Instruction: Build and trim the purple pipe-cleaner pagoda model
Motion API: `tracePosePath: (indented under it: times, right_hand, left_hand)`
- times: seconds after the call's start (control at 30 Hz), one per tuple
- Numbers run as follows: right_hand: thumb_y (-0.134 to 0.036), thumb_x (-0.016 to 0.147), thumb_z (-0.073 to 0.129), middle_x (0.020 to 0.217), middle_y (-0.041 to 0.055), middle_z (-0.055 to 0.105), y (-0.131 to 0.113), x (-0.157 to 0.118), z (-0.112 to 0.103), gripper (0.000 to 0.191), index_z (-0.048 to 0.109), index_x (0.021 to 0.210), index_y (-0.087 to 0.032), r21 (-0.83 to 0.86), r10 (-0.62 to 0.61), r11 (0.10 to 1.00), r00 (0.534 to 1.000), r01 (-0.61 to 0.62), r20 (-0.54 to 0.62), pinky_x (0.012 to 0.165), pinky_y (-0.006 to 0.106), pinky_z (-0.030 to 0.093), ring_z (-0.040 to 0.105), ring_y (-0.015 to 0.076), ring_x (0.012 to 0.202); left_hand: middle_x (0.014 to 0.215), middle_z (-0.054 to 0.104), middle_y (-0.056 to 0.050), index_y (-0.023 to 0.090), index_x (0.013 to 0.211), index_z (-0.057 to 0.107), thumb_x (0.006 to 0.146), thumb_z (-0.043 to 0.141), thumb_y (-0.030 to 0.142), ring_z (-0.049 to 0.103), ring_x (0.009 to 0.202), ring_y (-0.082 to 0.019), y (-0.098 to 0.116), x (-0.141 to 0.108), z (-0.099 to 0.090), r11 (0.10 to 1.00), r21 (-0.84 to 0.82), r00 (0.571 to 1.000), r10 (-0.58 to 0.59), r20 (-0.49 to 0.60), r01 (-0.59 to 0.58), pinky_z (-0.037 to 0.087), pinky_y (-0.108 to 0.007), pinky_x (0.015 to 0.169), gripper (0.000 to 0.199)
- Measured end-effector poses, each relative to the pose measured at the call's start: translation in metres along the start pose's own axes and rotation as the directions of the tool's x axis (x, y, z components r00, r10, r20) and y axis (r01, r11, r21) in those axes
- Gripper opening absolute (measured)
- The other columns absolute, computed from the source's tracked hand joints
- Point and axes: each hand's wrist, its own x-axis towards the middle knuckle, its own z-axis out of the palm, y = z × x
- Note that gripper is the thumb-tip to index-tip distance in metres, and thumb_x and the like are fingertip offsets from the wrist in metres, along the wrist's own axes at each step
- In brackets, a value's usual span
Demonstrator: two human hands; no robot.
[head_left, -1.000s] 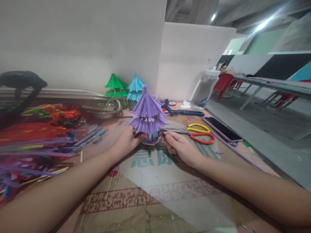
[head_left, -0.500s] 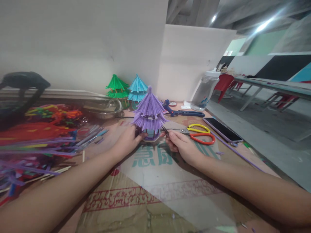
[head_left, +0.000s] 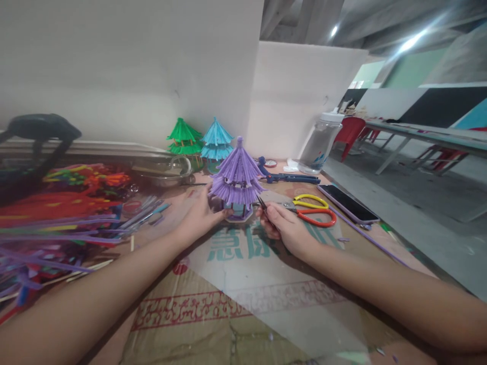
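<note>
A small two-tiered purple pavilion point(head_left: 239, 175) made of fuzzy pipe cleaners stands upright on the cardboard in the middle. My left hand point(head_left: 203, 215) is closed around the left side of its base, thumb at the front and other fingers partly hidden behind it. In my right hand point(head_left: 279, 221) are dark tweezers point(head_left: 262, 203), gripped between thumb and fingers. Their tips point up and left, close to the right edge of the lower purple roof; whether they touch it I cannot tell. Scissors point(head_left: 314, 209) with yellow and red handles lie just beyond my right hand.
Green point(head_left: 184, 136) and blue point(head_left: 216, 137) pavilions stand behind. A glue gun point(head_left: 289, 177), water bottle point(head_left: 321, 142) and phone point(head_left: 348, 203) are at the right. Coloured pipe cleaners point(head_left: 76, 203) pile up at the left, near a clear bowl point(head_left: 163, 170). A wall point(head_left: 133, 66) rises behind the table.
The purple pavilion has shifted slightly right, with my left hand still on its base. My right hand and the tweezers have barely moved.
</note>
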Motion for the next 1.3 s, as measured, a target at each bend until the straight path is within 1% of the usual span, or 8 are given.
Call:
tracePosePath:
  times: [0.07, 0.13, 0.37, 0.63, 0.77, 0.9, 1.13, 1.3]
  right_hand:
    - [-0.063, 0.085, 0.057, 0.065, -0.0055, 0.038, 0.000, 0.000, 0.000, 0.047, 0.057, 0.091, -0.017, -0.016, 0.003, 1.000, 1.000, -0.003, 0.007, 0.044, 0.022, 0.017, 0.027, 0.0069, 0.050]
    - [-0.063, 0.085, 0.057, 0.064, -0.0055, 0.038, -0.001, 0.000, 0.001, 0.047, 0.057, 0.091, -0.017, -0.025, -0.001, 1.000, 1.000, 0.001, 0.005, 0.044, 0.023, 0.017, 0.026, 0.0071, 0.050]
    - [-0.062, 0.089, 0.054, 0.062, -0.0050, 0.035, -0.009, -0.010, 0.004, 0.045, 0.058, 0.091, -0.017, -0.107, -0.149, 0.984, 0.988, 0.145, -0.027, 0.048, 0.025, 0.022, 0.030, 0.0101, 0.054]
    - [-0.062, 0.090, 0.051, 0.063, -0.0046, 0.036, -0.009, -0.010, 0.006, 0.045, 0.058, 0.091, -0.018, -0.190, -0.071, 0.979, 0.996, 0.079, 0.048, 0.049, 0.025, 0.022, 0.032, 0.0104, 0.055]
    - [-0.062, 0.088, 0.053, 0.061, -0.0059, 0.034, -0.006, -0.006, 0.006, 0.045, 0.057, 0.091, -0.017, -0.158, 0.017, 0.987, 0.995, -0.002, 0.093, 0.045, 0.024, 0.019, 0.029, 0.0090, 0.052]
    - [-0.061, 0.088, 0.055, 0.062, -0.0059, 0.036, -0.005, -0.005, 0.006, 0.044, 0.056, 0.090, -0.017, -0.134, 0.023, 0.991, 0.994, -0.009, 0.103, 0.043, 0.023, 0.018, 0.029, 0.0082, 0.051]
    - [-0.059, 0.089, 0.055, 0.062, -0.0053, 0.037, -0.007, -0.007, 0.003, 0.042, 0.059, 0.089, -0.017, -0.071, -0.070, 0.995, 0.997, 0.069, -0.016, 0.045, 0.023, 0.020, 0.029, 0.0080, 0.052]
    - [-0.060, 0.087, 0.058, 0.065, -0.0044, 0.041, -0.004, -0.004, -0.002, 0.042, 0.060, 0.092, -0.018, -0.009, -0.094, 0.996, 0.990, 0.094, -0.101, 0.044, 0.022, 0.020, 0.029, 0.0074, 0.051]
  left_hand:
    - [0.129, 0.061, -0.013, 0.018, 0.131, 0.043, 0.081, 0.068, 0.038, 0.063, 0.112, -0.023, 0.002, 0.001, -0.001, 0.999, -0.038, 0.999, 0.013, 0.049, -0.011, 0.051, -0.037, 0.096, 0.059]
    - [0.125, 0.063, -0.012, 0.016, 0.129, 0.046, 0.083, 0.066, 0.040, 0.062, 0.112, -0.025, 0.003, 0.001, -0.002, 0.999, 0.023, 0.998, 0.030, 0.060, -0.031, 0.050, -0.038, 0.097, 0.055]
    - [0.129, 0.060, -0.014, 0.015, 0.128, 0.048, 0.082, 0.067, 0.041, 0.054, 0.124, -0.030, 0.002, -0.002, -0.005, 0.961, 0.267, 0.996, 0.087, -0.034, -0.075, 0.046, -0.043, 0.102, 0.056]
    - [0.117, 0.064, -0.011, 0.015, 0.121, 0.053, 0.083, 0.065, 0.041, 0.058, 0.114, -0.030, 0.008, -0.001, -0.006, 0.956, 0.285, 0.996, 0.087, -0.031, -0.074, 0.049, -0.039, 0.094, 0.048]
    - [0.104, 0.068, -0.009, 0.016, 0.110, 0.058, 0.087, 0.058, 0.043, 0.062, 0.100, -0.027, 0.013, -0.003, -0.006, 0.956, 0.289, 0.997, 0.065, -0.042, -0.051, 0.051, -0.037, 0.085, 0.036]
    - [0.095, 0.068, -0.006, 0.016, 0.101, 0.058, 0.088, 0.055, 0.046, 0.063, 0.087, -0.023, 0.011, -0.005, -0.005, 0.962, 0.270, 0.998, 0.046, -0.050, -0.030, 0.051, -0.032, 0.075, 0.033]
    - [0.086, 0.067, -0.005, 0.016, 0.096, 0.057, 0.085, 0.059, 0.051, 0.063, 0.078, -0.021, 0.004, -0.004, -0.004, 0.961, 0.272, 0.996, -0.038, -0.076, 0.057, 0.050, -0.032, 0.068, 0.036]
    - [0.092, 0.068, -0.007, 0.016, 0.095, 0.058, 0.081, 0.063, 0.048, 0.065, 0.084, -0.023, 0.002, -0.003, -0.004, 0.982, 0.147, 0.991, -0.104, -0.082, 0.116, 0.052, -0.034, 0.073, 0.036]
